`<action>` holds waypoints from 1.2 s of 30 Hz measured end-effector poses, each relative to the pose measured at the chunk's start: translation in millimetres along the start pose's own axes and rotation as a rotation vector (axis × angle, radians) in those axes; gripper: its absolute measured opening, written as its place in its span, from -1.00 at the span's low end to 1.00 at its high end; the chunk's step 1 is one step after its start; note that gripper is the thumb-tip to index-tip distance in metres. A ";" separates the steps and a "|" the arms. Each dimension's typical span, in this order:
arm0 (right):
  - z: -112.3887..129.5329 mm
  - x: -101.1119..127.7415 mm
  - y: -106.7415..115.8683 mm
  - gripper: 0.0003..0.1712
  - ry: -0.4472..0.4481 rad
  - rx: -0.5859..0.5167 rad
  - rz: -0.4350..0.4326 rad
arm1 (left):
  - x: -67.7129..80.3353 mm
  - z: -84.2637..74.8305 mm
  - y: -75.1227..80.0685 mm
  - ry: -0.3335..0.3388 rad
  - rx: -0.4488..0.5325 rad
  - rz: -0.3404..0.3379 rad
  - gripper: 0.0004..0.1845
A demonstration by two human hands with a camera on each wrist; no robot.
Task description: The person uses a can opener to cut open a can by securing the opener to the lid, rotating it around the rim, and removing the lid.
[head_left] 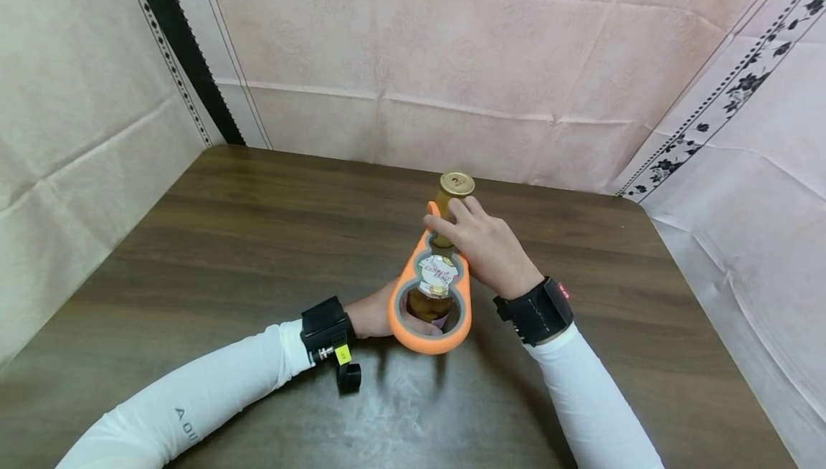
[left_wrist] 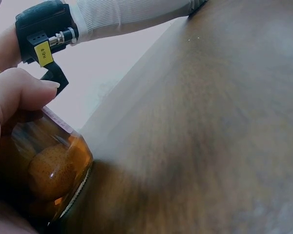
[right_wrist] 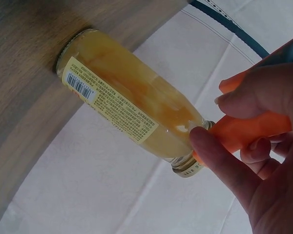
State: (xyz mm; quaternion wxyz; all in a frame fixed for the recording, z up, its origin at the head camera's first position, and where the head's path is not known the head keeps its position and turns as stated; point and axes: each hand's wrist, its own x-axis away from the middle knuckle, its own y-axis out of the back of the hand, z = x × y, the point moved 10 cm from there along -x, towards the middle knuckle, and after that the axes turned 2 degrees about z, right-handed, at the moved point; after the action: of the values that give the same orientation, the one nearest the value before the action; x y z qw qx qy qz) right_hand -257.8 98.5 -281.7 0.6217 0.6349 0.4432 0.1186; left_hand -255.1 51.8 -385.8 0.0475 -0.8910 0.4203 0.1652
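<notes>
Standing upright near the middle of the dark wooden bench [head_left: 213,239], the glass bottle [head_left: 445,239] of amber juice with fruit pieces has a gold metal cap [head_left: 457,183] on its neck. The left hand [head_left: 373,317] wraps the bottle's lower body, thumb curled against the glass in the left wrist view, so its grip is closed round the base. The right hand [head_left: 480,243] pinches the narrow end of an orange multi-ring opener [head_left: 431,311], thumb and fingers clamped on the rubbery bar close under the cap; the opener's wide rings hang toward the person, in front of the label.

The bottle looks full, so I'd judge it fairly heavy for its size, rigid, smooth and breakable if tipped. The paper label gives the surest purchase on the body, while bare glass above may be slick. The opener seems stiff with a soft grey lining, made to bite on the lid. Whether any ring is seated on the cap is hard to tell, since the fingers cover that spot.

Pink cloth [head_left: 452,60] hangs behind.
</notes>
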 end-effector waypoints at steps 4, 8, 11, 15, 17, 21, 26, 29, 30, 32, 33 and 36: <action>0.6 -1.1 0.2 -0.47 0.002 -0.006 -0.004 | 3.9 -9.4 -4.2 0.041 0.029 0.012 0.34; 0.9 -1.7 0.2 -0.47 0.003 -0.009 -0.002 | 5.7 -16.6 -5.6 0.053 0.026 0.010 0.32; 1.0 -1.4 -0.6 -0.46 0.002 -0.008 0.010 | 4.8 -21.4 -6.5 0.045 0.022 0.004 0.28; 0.9 -1.4 -0.6 -0.46 0.004 -0.008 0.012 | 5.0 -24.3 -8.3 0.046 0.022 0.012 0.28; 0.9 -1.3 -0.5 -0.46 0.007 -0.007 0.008 | 4.9 -24.5 -8.8 0.054 0.013 0.015 0.27; 1.5 -0.4 -1.2 -0.44 0.012 -0.012 0.005 | 6.4 -23.6 -10.8 0.063 -0.006 0.026 0.31; 3.7 -0.4 -2.3 -0.44 0.025 -0.022 0.002 | 8.5 -21.7 -11.8 0.061 -0.012 0.020 0.32; 3.3 -1.8 -2.5 -0.46 0.028 -0.021 -0.003 | 8.9 -22.9 -11.4 0.057 -0.008 0.021 0.32; 3.1 -2.3 -2.3 -0.46 0.029 -0.019 -0.005 | 9.4 -22.9 -11.1 0.061 -0.003 0.026 0.31; 2.5 -3.0 -1.9 -0.47 0.030 -0.019 -0.009 | 10.2 -23.0 -11.1 0.075 0.008 0.039 0.32; 2.2 -3.2 -1.7 -0.47 0.031 -0.019 -0.009 | 10.2 -23.5 -11.2 0.080 0.012 0.047 0.32; 1.3 -3.8 -0.6 -0.47 0.033 -0.022 -0.011 | 6.6 -24.3 -11.0 0.084 0.008 0.047 0.32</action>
State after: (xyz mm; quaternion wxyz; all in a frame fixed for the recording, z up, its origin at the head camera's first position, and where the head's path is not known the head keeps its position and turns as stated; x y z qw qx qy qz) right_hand -259.3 94.8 -281.0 0.6218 0.6237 0.4554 0.1304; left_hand -236.6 48.6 -365.7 0.0294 -0.8868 0.4434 0.1270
